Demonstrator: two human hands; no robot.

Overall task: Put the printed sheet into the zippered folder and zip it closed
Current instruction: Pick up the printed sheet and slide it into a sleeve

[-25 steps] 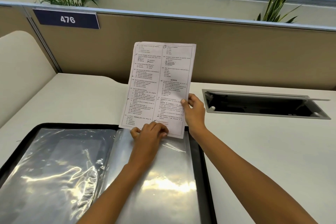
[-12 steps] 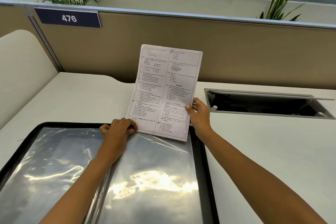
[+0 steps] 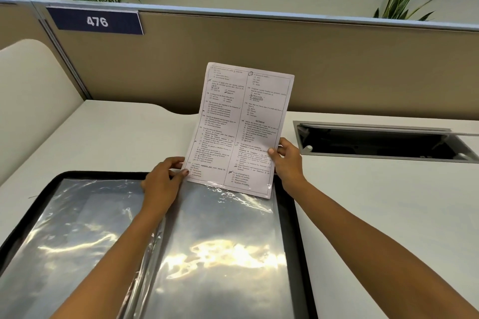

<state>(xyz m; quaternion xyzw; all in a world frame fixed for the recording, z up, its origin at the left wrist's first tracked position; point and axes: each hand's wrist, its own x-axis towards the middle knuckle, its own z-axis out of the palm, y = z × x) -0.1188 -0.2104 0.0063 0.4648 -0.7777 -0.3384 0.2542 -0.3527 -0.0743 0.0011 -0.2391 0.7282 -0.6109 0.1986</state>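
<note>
The printed sheet (image 3: 242, 124) stands nearly upright above the far edge of the open zippered folder (image 3: 289, 215), which lies flat on the desk with shiny clear sleeves (image 3: 228, 248) facing up. My right hand (image 3: 289, 160) grips the sheet's right edge low down. My left hand (image 3: 164, 180) pinches the sheet's lower left corner, right at the top edge of the right-hand sleeve. The sheet's bottom edge meets the sleeve's top; whether it is inside I cannot tell.
A white desk (image 3: 388, 202) carries the folder. An open cable hatch (image 3: 375, 141) is sunk in the desk at the right. A tan partition (image 3: 337, 65) with a "476" sign (image 3: 97, 21) closes the back; a cream divider (image 3: 33, 101) stands at the left.
My left hand slid left from the sheet's bottom middle to its lower left corner. The sheet shifted slightly right and tilted.
</note>
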